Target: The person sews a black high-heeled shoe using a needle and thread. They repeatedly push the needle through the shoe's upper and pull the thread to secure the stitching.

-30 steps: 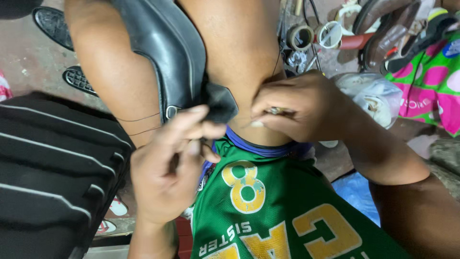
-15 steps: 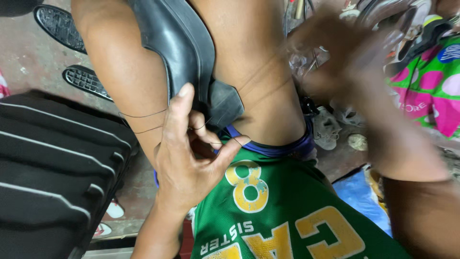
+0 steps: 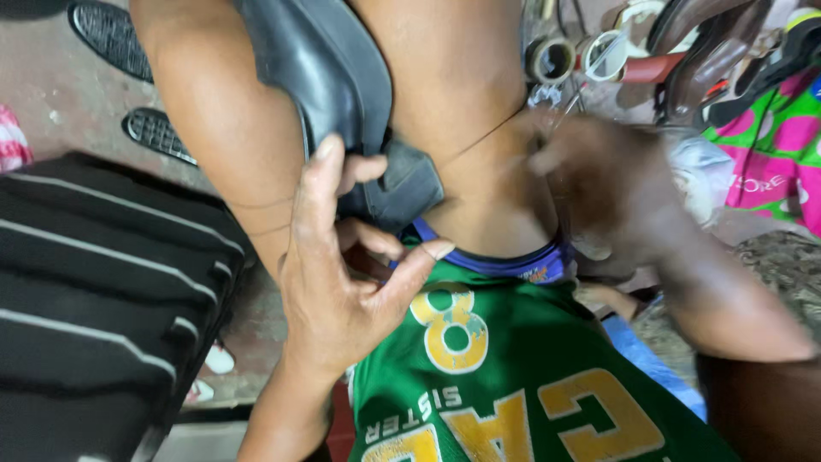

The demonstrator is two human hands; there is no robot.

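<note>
Black leather shoe (image 3: 342, 94) lengthwise betw. knees

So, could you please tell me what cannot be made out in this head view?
- Right hand: motion-blurred, so its grip and any held thing are unclear.
- Thread: thin; its far end vanishes into that blur.
- Black leather piece: top cut off by the frame edge, lower part hidden behind the left hand and knees.
- Clutter at top right: small, partly cropped.
</note>
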